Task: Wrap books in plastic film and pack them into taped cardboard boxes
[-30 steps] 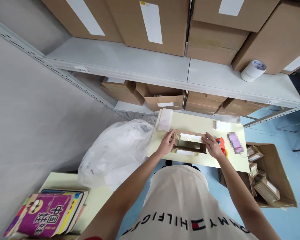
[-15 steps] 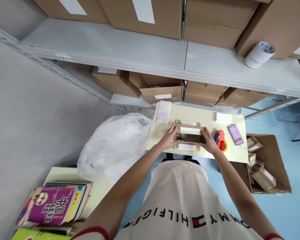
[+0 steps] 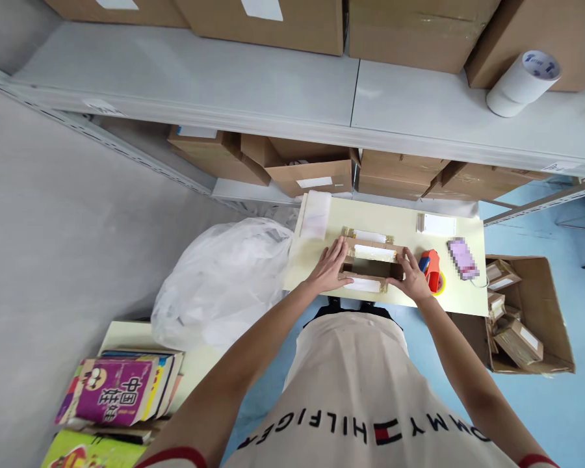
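Observation:
A small open cardboard box [image 3: 372, 264] lies on the pale yellow table [image 3: 398, 227], its flaps spread and marked with white labels and tape. My left hand [image 3: 332, 266] rests flat against the box's left end, fingers stretched out. My right hand [image 3: 411, 274] presses against the box's right end, fingers extended along the side. The box's dark inside shows between both hands.
A red tape dispenser [image 3: 431, 272] and a pink item [image 3: 462, 257] lie right of the box. A white packet [image 3: 316, 213] and white card [image 3: 436, 224] sit farther back. A clear bag [image 3: 224, 283], stacked books [image 3: 119, 393], a carton of parcels [image 3: 521, 322], shelf boxes and a tape roll [image 3: 519, 81] surround.
The box's flaps have been folded outward and lie spread. Both hands moved from the flaps to the box's ends. The view shifted down a little.

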`<state>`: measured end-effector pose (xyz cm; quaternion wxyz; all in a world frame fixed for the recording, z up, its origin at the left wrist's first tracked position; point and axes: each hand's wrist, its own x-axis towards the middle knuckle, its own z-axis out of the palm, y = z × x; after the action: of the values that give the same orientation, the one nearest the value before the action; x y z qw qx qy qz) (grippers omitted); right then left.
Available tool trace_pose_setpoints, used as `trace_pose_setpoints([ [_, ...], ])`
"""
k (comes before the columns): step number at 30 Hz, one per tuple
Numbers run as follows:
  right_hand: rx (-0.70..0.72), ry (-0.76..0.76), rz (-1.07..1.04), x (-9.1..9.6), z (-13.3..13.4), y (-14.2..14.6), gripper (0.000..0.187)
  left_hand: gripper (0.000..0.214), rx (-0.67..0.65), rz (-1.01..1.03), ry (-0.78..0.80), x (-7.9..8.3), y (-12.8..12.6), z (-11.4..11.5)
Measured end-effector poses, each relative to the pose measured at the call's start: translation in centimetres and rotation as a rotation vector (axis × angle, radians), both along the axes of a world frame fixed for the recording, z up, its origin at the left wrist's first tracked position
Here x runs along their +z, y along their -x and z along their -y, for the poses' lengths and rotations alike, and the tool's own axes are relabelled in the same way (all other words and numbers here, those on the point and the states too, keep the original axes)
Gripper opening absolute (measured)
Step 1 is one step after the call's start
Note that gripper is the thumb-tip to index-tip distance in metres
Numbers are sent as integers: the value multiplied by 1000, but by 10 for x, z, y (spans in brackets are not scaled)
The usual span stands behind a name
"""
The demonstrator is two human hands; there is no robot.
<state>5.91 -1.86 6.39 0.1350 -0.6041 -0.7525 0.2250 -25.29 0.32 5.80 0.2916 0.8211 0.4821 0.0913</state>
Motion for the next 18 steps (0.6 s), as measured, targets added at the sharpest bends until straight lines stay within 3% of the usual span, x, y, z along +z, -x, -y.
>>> trace_pose_setpoints([
  [6, -21, 50, -69, -4, 1, 2, 76, 122, 113, 108, -78, 12, -3, -9],
  [10, -30, 47, -85, -8, 1, 7, 76, 112, -2, -16, -102, 19, -10, -14],
  [15, -15, 63, -91, -6, 5, 7, 75, 81, -26, -92, -76, 10, -19, -17],
  [18, -167, -16, -69, -11, 20, -11, 73, 76, -24, -80, -71, 2, -17, -15],
])
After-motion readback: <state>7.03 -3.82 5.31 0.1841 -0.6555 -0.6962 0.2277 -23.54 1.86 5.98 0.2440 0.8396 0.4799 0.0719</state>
